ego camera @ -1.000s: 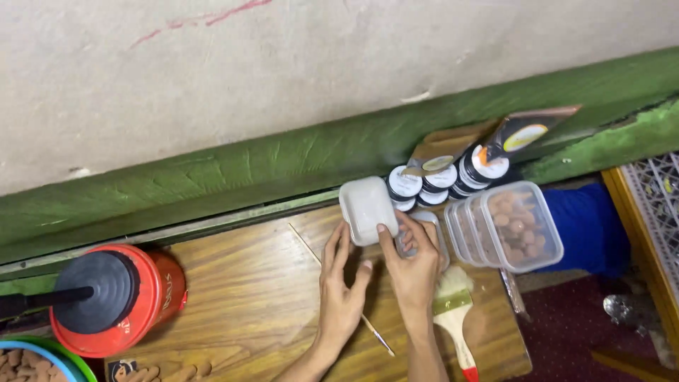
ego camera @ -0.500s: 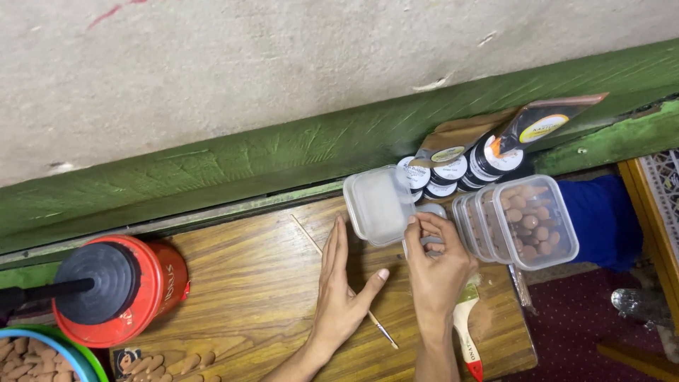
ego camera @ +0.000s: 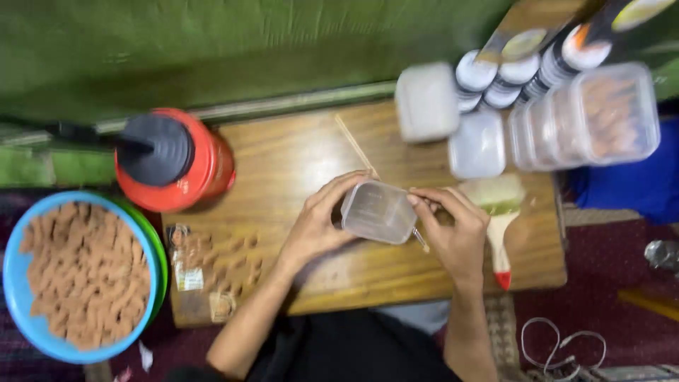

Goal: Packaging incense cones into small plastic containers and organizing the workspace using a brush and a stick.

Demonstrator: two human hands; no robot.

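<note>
Clear plastic it is: a small, square, see-through tub (ego camera: 377, 211) sits empty between the person's two hands, lifted just above the brown wooden tabletop (ego camera: 297, 152). The left hand (ego camera: 316, 226) cups the tub's near side, fingers curled round the wall, thumb on the rim. The right hand (ego camera: 456, 230) pinches the opposite rim with its fingertips, and a thin stick-like thing seems caught under them, though blur hides the detail.

Behind, near the green wall, a white-lidded tub (ego camera: 426, 102) and a loose clear lid (ego camera: 478, 143) lie just beside a row of clear tubs already packed with brown pieces (ego camera: 598, 113); so some filling looks done, and this tub looks yet to be filled. On the left a blue round bowl (ego camera: 18, 265) is heaped with more of the same brown pieces, so plenty appears to be left. A red cylindrical container with a black lid (ego camera: 173, 161) stands between bowl and hands, a thin wooden stick (ego camera: 353, 145) lies on the table, and a red-handled paintbrush (ego camera: 498, 219) rests just beside the right hand.
</note>
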